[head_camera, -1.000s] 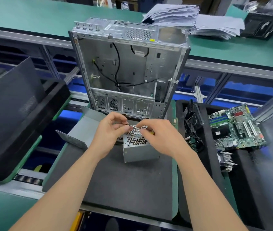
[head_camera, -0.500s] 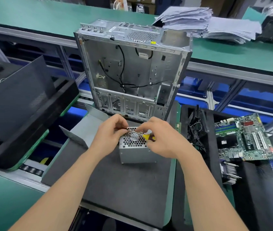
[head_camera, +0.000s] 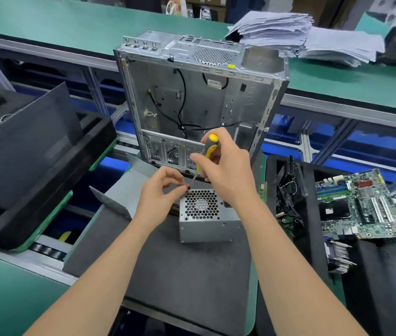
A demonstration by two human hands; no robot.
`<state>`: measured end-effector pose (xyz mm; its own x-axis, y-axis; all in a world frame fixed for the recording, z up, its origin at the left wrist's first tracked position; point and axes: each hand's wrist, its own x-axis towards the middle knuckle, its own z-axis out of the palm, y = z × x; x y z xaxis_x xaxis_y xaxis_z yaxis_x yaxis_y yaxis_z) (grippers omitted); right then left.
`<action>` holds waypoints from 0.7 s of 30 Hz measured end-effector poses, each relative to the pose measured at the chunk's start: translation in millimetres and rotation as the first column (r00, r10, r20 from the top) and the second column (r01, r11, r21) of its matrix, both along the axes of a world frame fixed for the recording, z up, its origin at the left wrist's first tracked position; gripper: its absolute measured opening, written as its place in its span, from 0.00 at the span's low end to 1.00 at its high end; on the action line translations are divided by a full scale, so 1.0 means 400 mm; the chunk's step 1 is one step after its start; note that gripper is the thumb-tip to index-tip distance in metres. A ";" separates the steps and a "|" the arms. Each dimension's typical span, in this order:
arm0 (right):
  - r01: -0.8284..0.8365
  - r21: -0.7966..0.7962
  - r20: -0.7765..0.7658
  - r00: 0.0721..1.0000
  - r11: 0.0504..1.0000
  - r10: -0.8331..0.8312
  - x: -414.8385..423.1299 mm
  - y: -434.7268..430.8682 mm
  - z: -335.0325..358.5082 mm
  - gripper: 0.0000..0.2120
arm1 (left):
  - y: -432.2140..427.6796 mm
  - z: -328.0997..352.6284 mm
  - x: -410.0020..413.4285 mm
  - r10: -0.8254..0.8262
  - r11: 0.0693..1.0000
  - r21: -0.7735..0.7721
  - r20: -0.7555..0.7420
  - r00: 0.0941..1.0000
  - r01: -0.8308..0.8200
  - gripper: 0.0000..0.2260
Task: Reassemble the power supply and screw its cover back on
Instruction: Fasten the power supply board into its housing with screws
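Note:
A small grey metal power supply (head_camera: 206, 223) with a honeycomb fan grille on top stands on a dark mat (head_camera: 187, 275). My right hand (head_camera: 228, 170) grips a yellow and grey screwdriver (head_camera: 207, 151), held nearly upright with its thin shaft slanting down to the box's top left corner. My left hand (head_camera: 160, 197) pinches something small and dark, seemingly a screw, right at the screwdriver tip by that corner.
An open, upright computer case (head_camera: 199, 100) with loose black cables stands just behind the box. A bent metal cover plate (head_camera: 124, 190) lies to the left. A motherboard (head_camera: 359, 204) and cables rest in a black tray on the right. Black foam trays sit at left.
My right hand has swung the screwdriver from lying flat across the grille to nearly upright, tip at the top left corner. My left hand stays pinched at the tip. The view has shifted.

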<state>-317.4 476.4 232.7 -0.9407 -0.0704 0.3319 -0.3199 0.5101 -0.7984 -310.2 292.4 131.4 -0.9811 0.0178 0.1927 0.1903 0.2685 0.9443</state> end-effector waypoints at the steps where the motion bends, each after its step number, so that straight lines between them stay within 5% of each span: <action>1: -0.002 0.012 0.001 1.000 1.000 0.002 -0.008 -0.008 0.002 0.14 | -0.008 -0.003 -0.005 -0.005 0.999 0.035 0.015 1.000 0.004 0.10; 14: 0.001 0.226 -0.014 1.000 0.974 0.003 -0.038 -0.043 0.003 0.14 | -0.034 -0.044 -0.037 -0.179 0.982 0.075 0.067 0.982 0.174 0.16; 21: -0.027 0.213 -0.009 1.000 0.977 0.030 -0.031 -0.037 -0.002 0.15 | -0.032 -0.049 -0.040 -0.152 0.985 0.084 0.041 0.988 0.148 0.19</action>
